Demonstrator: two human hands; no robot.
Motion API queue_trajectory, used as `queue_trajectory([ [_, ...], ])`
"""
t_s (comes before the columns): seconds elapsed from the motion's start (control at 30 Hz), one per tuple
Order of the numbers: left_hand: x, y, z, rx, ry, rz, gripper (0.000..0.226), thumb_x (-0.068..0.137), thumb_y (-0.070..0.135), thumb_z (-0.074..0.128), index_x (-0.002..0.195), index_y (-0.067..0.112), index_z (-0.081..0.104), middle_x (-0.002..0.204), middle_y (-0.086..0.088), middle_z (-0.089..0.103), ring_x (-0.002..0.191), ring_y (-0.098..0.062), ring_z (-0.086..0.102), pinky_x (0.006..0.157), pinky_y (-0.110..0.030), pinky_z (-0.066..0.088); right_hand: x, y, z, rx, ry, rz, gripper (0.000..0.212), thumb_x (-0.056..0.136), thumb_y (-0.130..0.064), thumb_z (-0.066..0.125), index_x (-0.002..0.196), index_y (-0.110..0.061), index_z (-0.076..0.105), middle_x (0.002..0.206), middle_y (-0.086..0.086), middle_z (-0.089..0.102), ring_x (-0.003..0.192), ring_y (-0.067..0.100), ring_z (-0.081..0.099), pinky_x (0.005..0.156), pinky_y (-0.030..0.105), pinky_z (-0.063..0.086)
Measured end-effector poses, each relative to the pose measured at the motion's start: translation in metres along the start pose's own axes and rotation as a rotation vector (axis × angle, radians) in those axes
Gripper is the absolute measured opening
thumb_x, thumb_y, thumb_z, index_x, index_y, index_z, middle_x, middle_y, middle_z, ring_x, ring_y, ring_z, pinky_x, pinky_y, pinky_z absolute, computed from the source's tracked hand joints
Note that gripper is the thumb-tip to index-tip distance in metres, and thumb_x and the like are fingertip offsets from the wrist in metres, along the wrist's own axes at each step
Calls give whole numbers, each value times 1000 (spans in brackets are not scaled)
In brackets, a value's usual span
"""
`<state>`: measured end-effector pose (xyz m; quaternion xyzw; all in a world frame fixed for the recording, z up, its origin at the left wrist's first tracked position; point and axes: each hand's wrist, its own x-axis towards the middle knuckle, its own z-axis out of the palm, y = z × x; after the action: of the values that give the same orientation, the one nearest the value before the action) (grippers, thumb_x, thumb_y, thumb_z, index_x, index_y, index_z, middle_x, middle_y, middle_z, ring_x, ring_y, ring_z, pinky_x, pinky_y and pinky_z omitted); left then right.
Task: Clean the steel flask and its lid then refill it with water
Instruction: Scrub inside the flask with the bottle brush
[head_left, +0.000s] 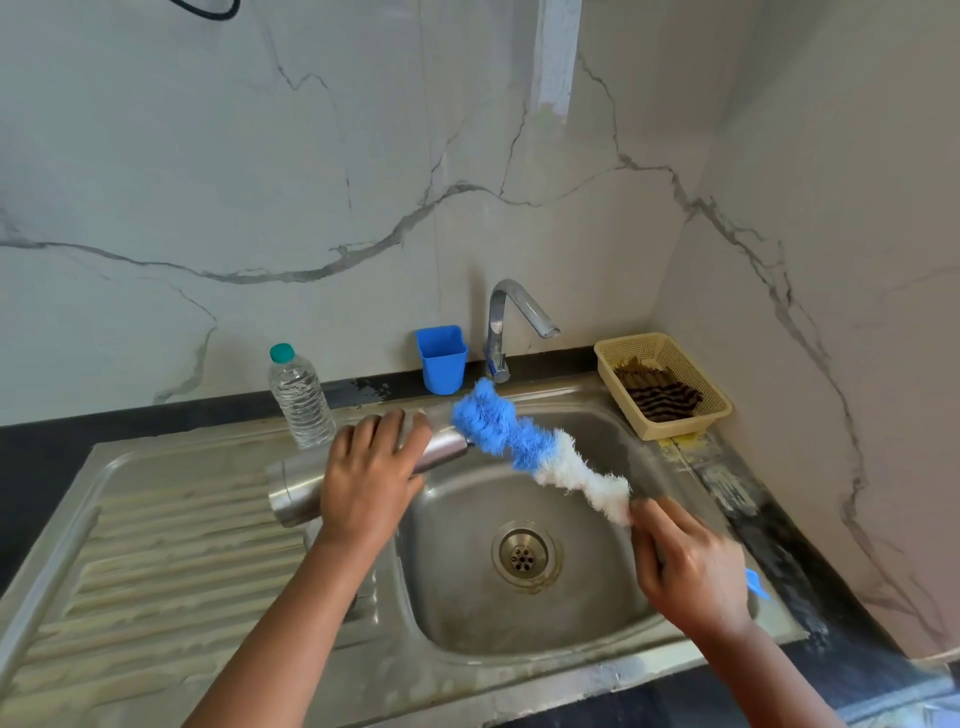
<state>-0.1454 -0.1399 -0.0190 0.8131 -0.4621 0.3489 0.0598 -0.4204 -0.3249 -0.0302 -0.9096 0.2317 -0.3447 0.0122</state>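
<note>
Head view, over a steel sink (571, 644) set in a dark tabletop (47, 447). My left hand (366, 480) is wrapped around the middle of the steel flask (298, 488), fingers curled over its far side; the flask lies nearly horizontal above the left rim of the basin, base to the left, open mouth pointing right and slightly far. My right hand (693, 569), at the near right of the basin, is closed around the handle of a bottle brush (535, 452); the hand is motion-blurred, and a blue end of the handle (757, 584) shows past its right side. The brush runs up and left from this hand, white bristles nearest it and blue bristles beyond, the blue tip just at the flask's mouth; I cannot tell whether the tip is inside the mouth or only touching it. The two hands are well apart, joined only by flask and brush. The drain (523, 555) lies below and between them. At the far edge stand a tap (511, 322), spout angled right, a blue cup (441, 361) just left of it, and a clear water bottle (301, 400) with a green cap, just behind the flask. A beige basket (711, 410) holding a striped cloth (662, 397) sits at the far right corner.
</note>
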Motion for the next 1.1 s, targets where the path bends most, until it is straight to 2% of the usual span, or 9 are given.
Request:
queue_trajectory([
  [0.17, 0, -12, 7, 114, 78, 138, 68, 59, 14, 86, 119, 13, 53, 107, -13, 64, 87, -33, 61, 76, -45, 49, 2, -6, 4, 23, -64, 33, 18, 89, -14, 51, 76, -15, 63, 68, -6, 52, 49, 16, 48, 33, 26, 32],
  [0.27, -3, -9, 3, 45, 107, 152, 73, 55, 22, 89, 119, 14, 54, 111, -12, 66, 90, -32, 64, 78, -44, 50, 11, -11, 6, 83, -86, 98, 12, 87, -14, 52, 78, -14, 60, 69, -7, 52, 46, 18, 46, 33, 29, 35],
  [0.37, -2, -3, -8, -326, 59, -156, 82, 42, 31, 96, 113, 17, 57, 101, -5, 70, 82, -28, 67, 69, -35, 52, 16, -7, 4, 280, -115, 184, 10, 90, -13, 55, 83, -20, 55, 65, -11, 48, 48, 14, 43, 39, 33, 35],
  [0.47, 0, 3, -21, -832, -96, -489, 75, 48, 49, 89, 112, 31, 54, 99, 11, 68, 81, -15, 66, 65, -29, 51, 20, -7, 3, 462, -161, 243, 20, 92, -7, 61, 81, -22, 53, 58, -3, 46, 50, 16, 41, 47, 34, 35],
  [0.57, 0, 12, -23, -1200, -126, -616, 69, 50, 39, 94, 104, 41, 50, 97, 21, 65, 83, -4, 66, 67, -20, 52, 24, -15, 5, 629, -184, 274, 15, 95, -12, 61, 83, -19, 56, 59, 4, 46, 52, 20, 39, 49, 33, 33],
  [0.73, 7, 29, -25, -1699, -112, -952, 66, 46, 39, 86, 102, 33, 52, 86, 6, 73, 76, -12, 71, 64, -28, 56, 13, -38, 11, 805, -227, 355, 18, 96, -16, 60, 79, -15, 54, 57, -7, 39, 54, 7, 33, 49, 29, 28],
  [0.83, 9, 33, -24, -1817, -120, -1039, 69, 46, 39, 84, 106, 26, 52, 82, 5, 71, 72, -9, 69, 61, -26, 56, 2, -47, 15, 771, -218, 346, 27, 95, -8, 60, 74, -15, 46, 54, -8, 35, 52, 4, 28, 48, 26, 25],
  [1.0, 4, 40, -22, -1808, -218, -1006, 69, 47, 40, 85, 108, 29, 56, 89, 0, 72, 79, -16, 70, 67, -32, 57, 4, -36, 19, 654, -220, 387, 22, 95, -14, 59, 77, -16, 48, 53, 3, 39, 48, 6, 30, 46, 29, 26],
  [1.1, 6, 41, -18, -1812, -205, -1086, 66, 45, 41, 86, 103, 31, 57, 85, 0, 71, 77, -16, 70, 66, -34, 56, -5, -32, 16, 666, -173, 352, 25, 94, -12, 59, 74, -23, 47, 54, -8, 37, 49, 6, 29, 47, 27, 26],
])
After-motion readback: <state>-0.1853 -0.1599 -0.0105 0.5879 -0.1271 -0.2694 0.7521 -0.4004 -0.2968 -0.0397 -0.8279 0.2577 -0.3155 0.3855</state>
